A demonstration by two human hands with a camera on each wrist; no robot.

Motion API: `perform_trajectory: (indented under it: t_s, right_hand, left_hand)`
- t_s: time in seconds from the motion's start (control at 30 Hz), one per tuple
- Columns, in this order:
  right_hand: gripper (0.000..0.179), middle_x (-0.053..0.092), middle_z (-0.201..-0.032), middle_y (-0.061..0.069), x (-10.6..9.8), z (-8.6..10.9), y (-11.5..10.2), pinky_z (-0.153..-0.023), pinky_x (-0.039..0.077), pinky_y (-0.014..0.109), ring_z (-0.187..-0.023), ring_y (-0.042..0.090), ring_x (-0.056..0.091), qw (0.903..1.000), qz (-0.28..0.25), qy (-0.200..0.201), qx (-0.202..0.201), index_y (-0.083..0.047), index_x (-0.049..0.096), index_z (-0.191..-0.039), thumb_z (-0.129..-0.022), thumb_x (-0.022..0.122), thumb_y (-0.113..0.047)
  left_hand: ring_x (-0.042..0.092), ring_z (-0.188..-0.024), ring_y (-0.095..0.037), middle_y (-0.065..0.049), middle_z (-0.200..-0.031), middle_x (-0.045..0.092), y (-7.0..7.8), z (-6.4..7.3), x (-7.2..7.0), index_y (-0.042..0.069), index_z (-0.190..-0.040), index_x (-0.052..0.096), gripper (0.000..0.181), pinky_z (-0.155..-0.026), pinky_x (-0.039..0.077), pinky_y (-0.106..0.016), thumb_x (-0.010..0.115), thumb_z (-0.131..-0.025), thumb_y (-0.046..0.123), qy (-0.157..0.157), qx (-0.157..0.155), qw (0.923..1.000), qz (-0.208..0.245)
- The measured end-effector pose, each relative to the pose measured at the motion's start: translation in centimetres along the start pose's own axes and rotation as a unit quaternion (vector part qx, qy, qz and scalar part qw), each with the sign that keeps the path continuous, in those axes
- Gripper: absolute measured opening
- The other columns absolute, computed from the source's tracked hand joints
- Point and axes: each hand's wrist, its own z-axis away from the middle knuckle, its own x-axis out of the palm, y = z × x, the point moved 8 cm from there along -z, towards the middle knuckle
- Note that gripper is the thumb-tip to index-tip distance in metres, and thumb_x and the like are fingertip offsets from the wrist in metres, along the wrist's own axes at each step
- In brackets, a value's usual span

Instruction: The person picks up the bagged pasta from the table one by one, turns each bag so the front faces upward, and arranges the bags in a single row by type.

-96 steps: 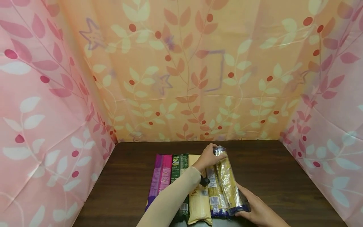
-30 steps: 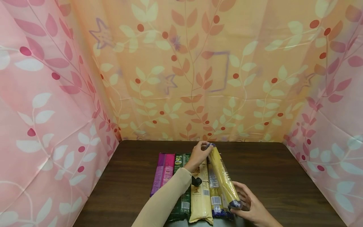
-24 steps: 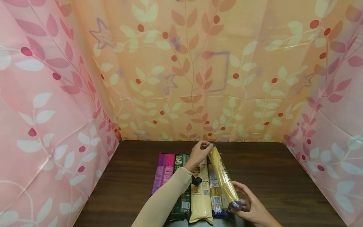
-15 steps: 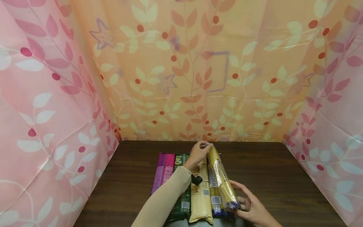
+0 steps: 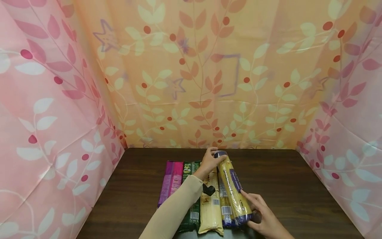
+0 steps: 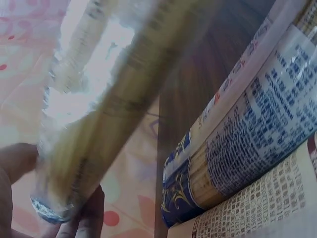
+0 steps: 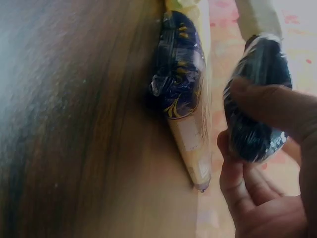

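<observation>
A clear spaghetti pack (image 5: 235, 196) with yellow strands, a purple label and dark blue ends is held at a slant above the row of packs. My left hand (image 5: 210, 163) grips its far end between thumb and fingers; the left wrist view shows the pack (image 6: 99, 109) close up. At the near end, my right hand (image 5: 265, 215) holds the pack, its thumb across the dark end (image 7: 260, 119) in the right wrist view. Partly hidden beneath lies another blue-ended pasta pack (image 5: 226, 210), bearing a barcode, on the table.
Left of that pack lie a cream pack (image 5: 211, 212), a dark green pack (image 5: 194, 215) and a purple-and-pink pack (image 5: 171, 179), side by side. My left forearm crosses over them. The dark wooden table (image 5: 134, 186) backs onto a leaf-patterned curtain (image 5: 191, 83).
The held spaghetti pack has been turned about its length; the spaghetti lettering gave way to a purple label on top. My right fingers have shifted along its side. The other packs stay put.
</observation>
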Motion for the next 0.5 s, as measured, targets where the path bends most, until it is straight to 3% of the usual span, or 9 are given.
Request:
perform_trajectory:
  t_s: [0.13,0.33,0.5]
  right_hand:
    - [0.108,0.054,-0.133,0.028,-0.3,0.2,0.3,-0.058,0.045,0.029,-0.084,0.005,0.056,0.9995,0.023,-0.023,0.006,0.003,0.026,-0.168,-0.077,0.084,0.016]
    - [0.108,0.051,-0.135,0.037,-0.4,0.7,0.8,-0.064,0.053,0.029,-0.091,0.004,0.061,0.9985,0.023,-0.048,-0.010,0.005,0.022,-0.168,-0.082,0.087,0.008]
    - [0.109,0.057,-0.123,0.023,-1.2,0.9,0.4,-0.070,0.057,0.026,-0.093,0.002,0.061,0.9976,0.059,-0.017,-0.034,0.004,0.027,-0.167,-0.081,0.093,-0.001]
  left_hand:
    - [0.058,-0.132,-0.034,-0.014,-0.152,0.053,-0.1,0.2,0.4,0.017,-0.142,0.058,0.050,-0.100,0.055,-0.052,0.079,-0.101,0.037,-0.001,-0.006,0.9999,-0.012]
    - [0.062,-0.121,-0.025,-0.008,-0.145,0.060,0.1,0.0,1.5,0.019,-0.137,0.065,0.040,-0.094,0.056,-0.047,0.078,-0.102,0.033,-0.029,0.012,0.9994,-0.018]
    - [0.060,-0.120,-0.024,-0.007,-0.149,0.059,0.6,-0.5,2.3,0.018,-0.141,0.064,0.040,-0.089,0.054,-0.045,0.075,-0.104,0.030,-0.063,0.020,0.9965,-0.051]
